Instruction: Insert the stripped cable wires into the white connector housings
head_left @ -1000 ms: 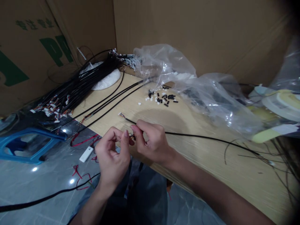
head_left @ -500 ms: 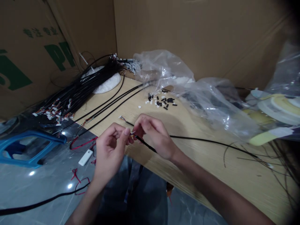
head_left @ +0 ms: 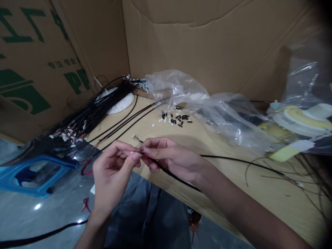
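A black cable [head_left: 178,178] runs under my right hand [head_left: 169,155], whose thumb and fingers pinch it close to its end. Fingertip to fingertip with it, my left hand [head_left: 114,173] is closed on the thin wires at that cable end; a small white piece shows by the thumb, too small to make out fully. Just beyond my hands lies another cable end with a white connector [head_left: 134,137] and coloured wires. Farther back, several short black sleeves [head_left: 185,117] and small white connector housings [head_left: 153,125] are scattered on the wooden table [head_left: 220,186].
At the back left lies a thick bundle of black cables [head_left: 103,103] with white connectors. Clear plastic bags [head_left: 178,86] stand against the cardboard wall [head_left: 207,52]. Tape rolls [head_left: 298,119] are at the right. A blue stool [head_left: 38,192] stands on the floor at left.
My right hand has closed in from a looser hold, its thumb now pressed on the cable near the left fingertips. The view has tilted up slightly.
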A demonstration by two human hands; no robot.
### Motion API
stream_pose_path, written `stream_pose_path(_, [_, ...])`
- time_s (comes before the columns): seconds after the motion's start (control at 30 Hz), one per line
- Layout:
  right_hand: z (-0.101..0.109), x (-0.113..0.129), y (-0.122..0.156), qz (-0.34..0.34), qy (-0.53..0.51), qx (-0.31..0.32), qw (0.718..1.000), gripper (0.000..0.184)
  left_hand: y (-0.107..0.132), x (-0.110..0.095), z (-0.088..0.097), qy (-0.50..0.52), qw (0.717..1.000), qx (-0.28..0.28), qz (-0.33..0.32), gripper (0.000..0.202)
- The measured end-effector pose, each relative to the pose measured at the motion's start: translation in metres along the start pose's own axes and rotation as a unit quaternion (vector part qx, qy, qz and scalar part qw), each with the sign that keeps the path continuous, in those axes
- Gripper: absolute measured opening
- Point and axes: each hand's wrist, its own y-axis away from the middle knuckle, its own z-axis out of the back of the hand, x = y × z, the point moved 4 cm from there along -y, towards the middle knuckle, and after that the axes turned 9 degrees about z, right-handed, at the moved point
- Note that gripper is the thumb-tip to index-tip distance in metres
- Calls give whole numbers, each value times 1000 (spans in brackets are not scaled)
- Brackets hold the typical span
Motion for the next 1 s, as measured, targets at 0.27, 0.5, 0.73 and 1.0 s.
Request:
stream_pose_path(0.27, [-8,9,8,25,-54,-16,998,32,17,-21,-7,4,989,-130,-74,20])
stream_pose_path(0.5, [-14,11,13,51,-45,-29,997,32,23,-35,-8,-47,974,-178,-134,29])
stream_pose_path(0.73, [-16,13,14,78,-42,-61,994,31,33,-34,-6,-94,962,-228,-118,25])
stream_pose_path(1.0, [-20,5,14,79,-35,-88,992,30,41,-24,-9,-89,936,-263,-215,40])
